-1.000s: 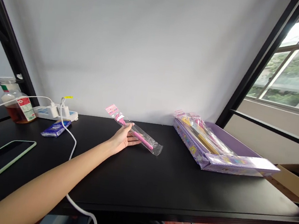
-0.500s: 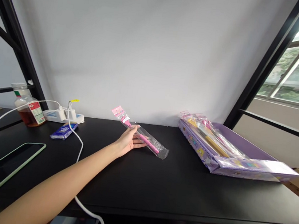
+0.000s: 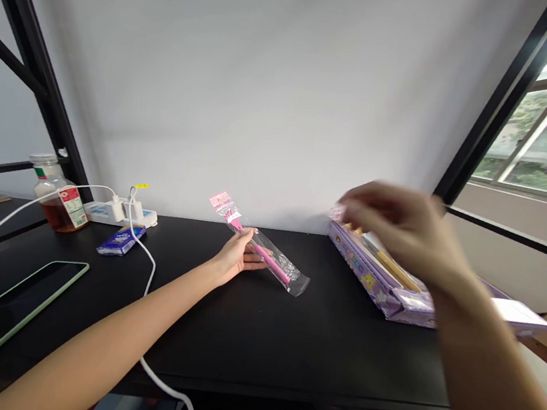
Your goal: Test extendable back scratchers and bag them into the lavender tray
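Observation:
My left hand (image 3: 236, 258) is closed around a pink back scratcher (image 3: 266, 258) in a clear plastic sleeve, thumb on top and fingers underneath. It is held tilted over the black desk, its clawed head up to the left and its handle down to the right. My right hand (image 3: 396, 224) is in the air above a purple box (image 3: 363, 270). Motion smears its fingers, so whether they hold anything is unclear. In the box lie more packaged pieces, among them one with a yellow handle (image 3: 398, 272); my right hand and forearm hide much of the rest.
On the left are a jar of brown liquid (image 3: 64, 204), a white power strip (image 3: 96, 211) with plugs, a blue packet (image 3: 121, 241) and a phone (image 3: 8, 308) in a green case. A white cable (image 3: 153, 270) runs over the desk's front edge. A black frame borders the desk.
My right hand has come into view from the right and is now over the purple box. My left hand keeps the back scratcher in nearly the same place.

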`<state>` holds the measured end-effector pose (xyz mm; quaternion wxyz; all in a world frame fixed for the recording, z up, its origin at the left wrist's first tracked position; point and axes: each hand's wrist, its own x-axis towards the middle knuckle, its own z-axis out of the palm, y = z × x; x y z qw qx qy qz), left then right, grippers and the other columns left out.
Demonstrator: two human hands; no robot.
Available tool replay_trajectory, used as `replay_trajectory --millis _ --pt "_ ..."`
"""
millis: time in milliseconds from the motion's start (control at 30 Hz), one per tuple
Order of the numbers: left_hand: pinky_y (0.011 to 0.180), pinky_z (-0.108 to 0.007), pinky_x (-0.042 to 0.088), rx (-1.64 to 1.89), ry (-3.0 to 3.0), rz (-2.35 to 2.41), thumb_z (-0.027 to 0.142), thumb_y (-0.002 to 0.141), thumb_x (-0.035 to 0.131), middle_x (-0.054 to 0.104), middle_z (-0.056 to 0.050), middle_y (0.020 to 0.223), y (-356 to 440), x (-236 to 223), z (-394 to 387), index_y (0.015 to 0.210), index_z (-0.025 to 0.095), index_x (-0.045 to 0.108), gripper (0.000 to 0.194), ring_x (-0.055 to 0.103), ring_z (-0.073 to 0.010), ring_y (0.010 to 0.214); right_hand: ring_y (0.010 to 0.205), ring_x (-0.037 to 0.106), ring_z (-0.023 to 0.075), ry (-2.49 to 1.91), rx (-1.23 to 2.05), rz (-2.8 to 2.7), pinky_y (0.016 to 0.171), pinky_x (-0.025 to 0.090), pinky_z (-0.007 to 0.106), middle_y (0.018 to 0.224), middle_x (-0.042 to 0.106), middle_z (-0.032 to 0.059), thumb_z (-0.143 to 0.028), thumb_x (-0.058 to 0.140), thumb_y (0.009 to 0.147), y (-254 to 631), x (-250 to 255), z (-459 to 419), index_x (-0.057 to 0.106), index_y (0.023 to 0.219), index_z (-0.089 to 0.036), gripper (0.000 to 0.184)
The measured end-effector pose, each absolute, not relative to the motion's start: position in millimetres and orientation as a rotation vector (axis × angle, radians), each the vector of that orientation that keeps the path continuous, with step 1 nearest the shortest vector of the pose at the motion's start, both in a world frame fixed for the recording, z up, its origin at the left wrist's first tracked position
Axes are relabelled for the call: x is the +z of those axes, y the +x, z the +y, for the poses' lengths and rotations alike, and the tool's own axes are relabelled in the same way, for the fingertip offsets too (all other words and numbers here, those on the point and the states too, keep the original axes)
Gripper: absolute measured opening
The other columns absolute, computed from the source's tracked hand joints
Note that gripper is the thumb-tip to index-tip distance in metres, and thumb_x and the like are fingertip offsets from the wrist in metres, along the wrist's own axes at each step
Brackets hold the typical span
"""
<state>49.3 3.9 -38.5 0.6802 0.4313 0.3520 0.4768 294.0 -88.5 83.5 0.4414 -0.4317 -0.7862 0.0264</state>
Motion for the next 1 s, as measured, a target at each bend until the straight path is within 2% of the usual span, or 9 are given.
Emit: replay_trajectory --millis 67,167,333,500,667,867,1000 --pt "0.084 -0.048 0.059 1.104 0.976 0.793 0.037 0.102 0.046 0.076 -0.011 0.079 46.8 -36.7 5.6 0.117 0.021 0.047 0.022 0.076 -0.0256 0.077 0.068 0.065 0.0169 -1.268 0.197 -2.21 0.065 0.049 0.029 0.074 0.071 0.0018 -0.03 0.065 0.085 284.6 69.5 -67.2 0.074 0.086 -0.02 0.013" --pt "0.082 -0.048 0.06 1.142 0.967 0.794 0.038 0.101 0.048 0.076 -0.011 0.079 44.6 -33.4 6.9 0.118 0.021 0.047 0.024 0.076 -0.0269 0.077 0.061 0.064 0.0169 -1.54 0.48 -2.497 0.06 0.045 0.028 0.064 0.069 0.0009 -0.025 0.064 0.078 274.3 36.2 -38.3 0.072 0.073 -0.02 0.01" --pt "0.085 -0.047 0.059 1.192 0.881 0.752 0.035 0.102 0.045 0.076 -0.014 0.081 48.8 -31.0 4.6 0.116 0.02 0.048 0.021 0.077 -0.0264 0.08 0.063 0.061 0.0164 -1.465 0.641 -2.434 0.059 0.043 0.028 0.069 0.071 0.0014 -0.043 0.069 0.078 270.4 -4.6 -24.4 0.075 0.081 -0.019 0.025" --pt "0.089 -0.051 0.057 1.224 0.803 0.721 0.037 0.102 0.044 0.076 -0.016 0.087 48.0 -30.2 6.8 0.119 0.019 0.046 0.024 0.077 -0.0286 0.084 0.061 0.057 0.0141 -1.355 0.698 -2.333 0.059 0.043 0.027 0.066 0.068 0.0021 -0.044 0.068 0.08 276.9 -8.2 -19.5 0.073 0.071 -0.017 0.029" --pt "0.09 -0.051 0.057 1.252 0.801 0.699 0.036 0.103 0.044 0.076 -0.014 0.089 42.6 -29.7 10.9 0.112 0.02 0.047 0.019 0.077 -0.028 0.086 0.064 0.06 0.0154 -1.273 1.026 -2.145 0.055 0.046 0.026 0.079 0.071 0.0053 -0.053 0.071 0.078 270.9 -13.7 -12.9 0.075 0.09 -0.016 0.039" --pt "0.087 -0.053 0.058 1.303 0.778 0.722 0.046 0.101 0.046 0.076 -0.013 0.091 39.4 -28.3 15.8 0.115 0.022 0.045 0.028 0.077 -0.028 0.083 0.052 0.049 0.01 -1.259 0.974 -2.068 0.051 0.042 0.025 0.067 0.067 0.0035 -0.061 0.073 0.074 276.0 -15.6 -9.3 0.074 0.076 -0.015 0.046" --pt "0.085 -0.051 0.059 1.37 0.812 0.74 0.048 0.102 0.043 0.075 -0.01 0.089 33.7 -27.8 19.9 0.116 0.024 0.041 0.028 0.077 -0.0259 0.081 0.059 0.06 0.0144 -1.367 1.12 -2.158 0.056 0.049 0.026 0.07 0.069 0.0048 -0.059 0.081 0.065 297.9 -7.8 -11.4 0.074 0.077 -0.015 0.046"
